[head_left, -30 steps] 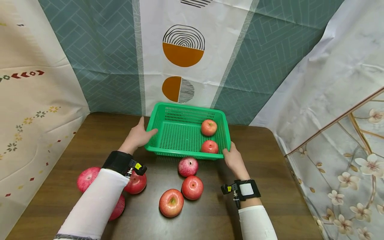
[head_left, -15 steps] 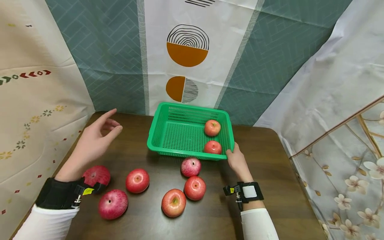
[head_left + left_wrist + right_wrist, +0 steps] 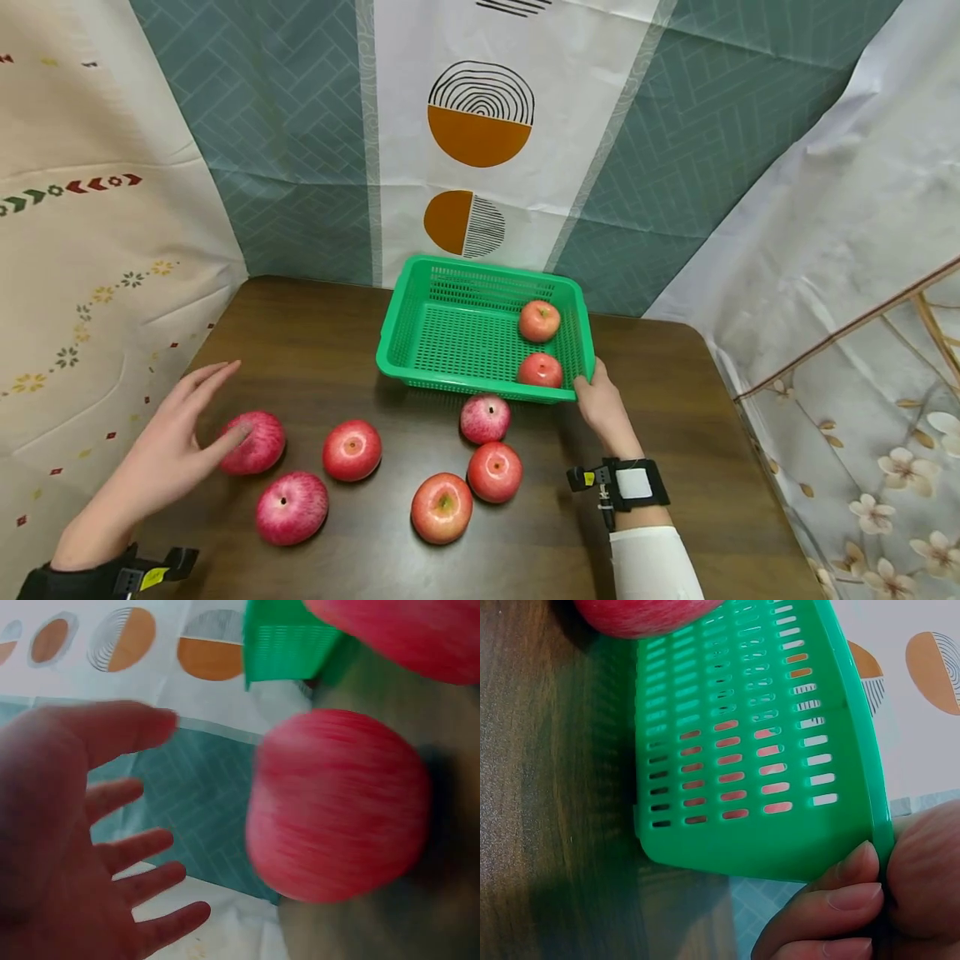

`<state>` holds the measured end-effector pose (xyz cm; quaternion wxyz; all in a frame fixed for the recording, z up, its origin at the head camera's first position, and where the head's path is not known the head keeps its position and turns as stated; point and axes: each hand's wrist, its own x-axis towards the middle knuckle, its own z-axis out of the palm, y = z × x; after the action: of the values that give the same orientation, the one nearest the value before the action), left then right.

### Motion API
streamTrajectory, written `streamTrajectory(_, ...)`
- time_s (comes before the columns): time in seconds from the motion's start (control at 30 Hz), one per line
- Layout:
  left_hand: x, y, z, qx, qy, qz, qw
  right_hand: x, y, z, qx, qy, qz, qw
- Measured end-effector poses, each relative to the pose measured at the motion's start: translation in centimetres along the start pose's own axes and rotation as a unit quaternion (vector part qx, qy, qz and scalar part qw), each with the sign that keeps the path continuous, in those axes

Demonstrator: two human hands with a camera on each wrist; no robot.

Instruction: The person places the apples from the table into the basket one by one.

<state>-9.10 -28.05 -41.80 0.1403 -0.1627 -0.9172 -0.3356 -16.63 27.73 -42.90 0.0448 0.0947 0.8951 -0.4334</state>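
A green plastic basket point(image 3: 480, 382) stands at the back of the table with two apples, an upper one point(image 3: 539, 321) and a lower one point(image 3: 540, 370), at its right end. My right hand point(image 3: 602, 406) pinches the basket's near right corner; in the right wrist view, fingers point(image 3: 847, 900) curl round the rim point(image 3: 866, 742). At the left, my left hand point(image 3: 168, 442) is spread, thumb apart from the fingers, beside a dark red apple point(image 3: 255, 442). In the left wrist view that hand point(image 3: 67, 832) holds nothing, with an apple point(image 3: 337, 806) near it, apart from the fingers.
More apples lie on the table: one at the left point(image 3: 292, 508), one left of centre point(image 3: 352, 450), and several before the basket, including a pale red one point(image 3: 442, 508). Patterned cloth point(image 3: 480, 208) hangs behind the table and at both sides.
My left hand has left the basket's left end and moved left and toward me, to beside the leftmost apple. The right hand stays on the basket's corner.
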Motion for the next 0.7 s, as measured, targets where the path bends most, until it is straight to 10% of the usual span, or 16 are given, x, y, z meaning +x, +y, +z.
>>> streamTrajectory(0.17, -1.2, -0.9, 1.5, -0.018, -0.035, 0.04, 0.9984, 0.2, 0.0, 0.0, -0.01, 0.007, -0.008, 0.9999)
streamTrajectory(0.7, 0.0, -1.6, 3.8, 0.077, -0.139, 0.019, 0.9871, 0.3, -0.1, -0.1, -0.015, -0.001, 0.002, 0.9999)
